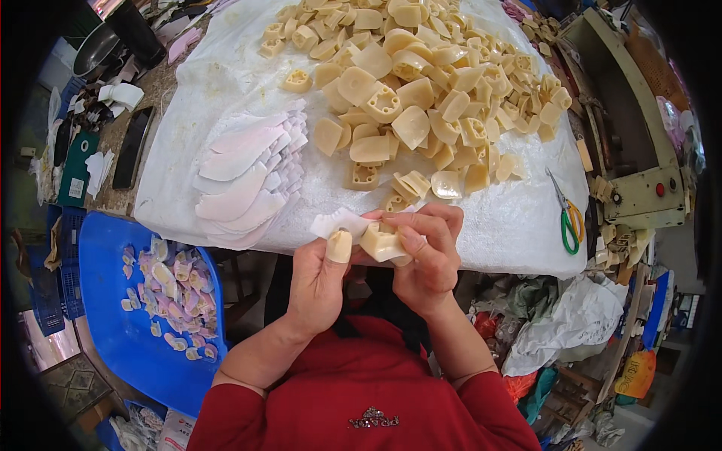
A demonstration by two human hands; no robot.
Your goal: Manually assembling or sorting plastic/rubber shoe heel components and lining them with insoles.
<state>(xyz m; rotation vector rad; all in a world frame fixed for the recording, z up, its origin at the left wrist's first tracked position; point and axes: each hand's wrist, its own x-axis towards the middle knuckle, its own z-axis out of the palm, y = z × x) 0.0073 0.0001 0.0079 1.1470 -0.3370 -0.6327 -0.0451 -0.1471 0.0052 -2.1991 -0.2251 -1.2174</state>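
Note:
Just past the table's near edge, my right hand point(432, 267) grips a cream plastic shoe heel point(382, 243) between thumb and fingers. My left hand point(314, 289) pinches a thin, pale pink-white cover piece point(337, 222) with a notched edge, close against the heel. A cream covering wraps the left thumb. Where cover and heel meet is partly hidden by my fingers. Beyond my hands spreads a large pile of similar cream heels point(414, 94), some showing holes. Overlapping rows of pale cover pieces point(242, 177) lie to its left.
Scissors point(568, 222) with green and orange handles lie at the table's right. A blue tub point(113, 301) at lower left contains covered heels. A dark phone point(133, 148) lies at far left. On the right stand a pale machine point(647, 192) and a crumpled white bag point(575, 316).

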